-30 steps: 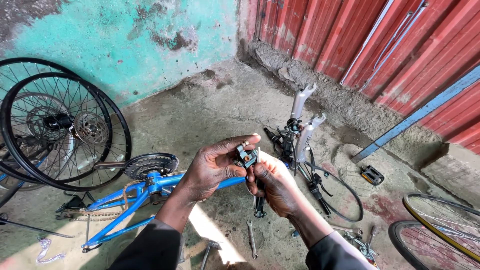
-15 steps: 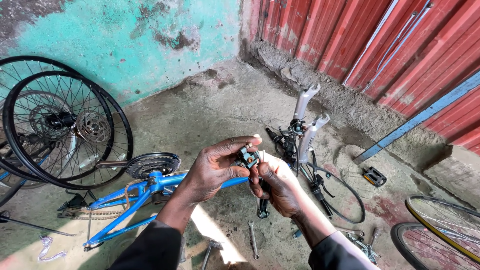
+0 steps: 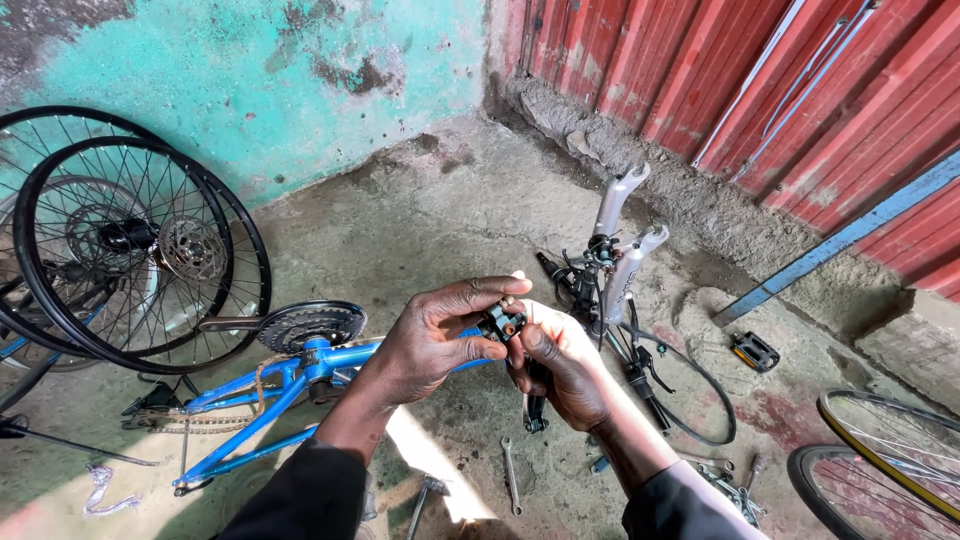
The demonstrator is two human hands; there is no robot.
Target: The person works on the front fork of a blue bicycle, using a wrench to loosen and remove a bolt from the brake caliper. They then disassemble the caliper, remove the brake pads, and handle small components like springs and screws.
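Two hands meet at the centre of the frame over a small black bicycle part (image 3: 502,320), possibly a brake lever clamp or shifter body, though it is too small and shadowed to name with confidence. The left hand (image 3: 440,340) curls around it from the left, thumb and forefinger closed on its body, which seems meant to keep it steady at chest height where the light falls on it. The right hand (image 3: 560,365) cups it from below and to the right, fingers folded shut against its underside; the palm hides whatever hangs beneath.

Just behind the hands, right of centre, a silver suspension fork (image 3: 625,245) stands with its legs up, handlebar and cables (image 3: 680,400) bundled at its foot. A blue bicycle frame (image 3: 270,385) lies on the concrete floor (image 3: 420,200) at lower left, its crankset and chainring (image 3: 310,325) uppermost. Spoked wheels (image 3: 130,250) lean against the turquoise wall (image 3: 250,80) at the left edge, cut off by it. A spanner (image 3: 510,475) lies near the bottom centre, a black pedal (image 3: 755,350) at right, and another wheel (image 3: 880,470) is clipped by the lower right corner. Red corrugated sheeting (image 3: 750,70) fills the upper right.
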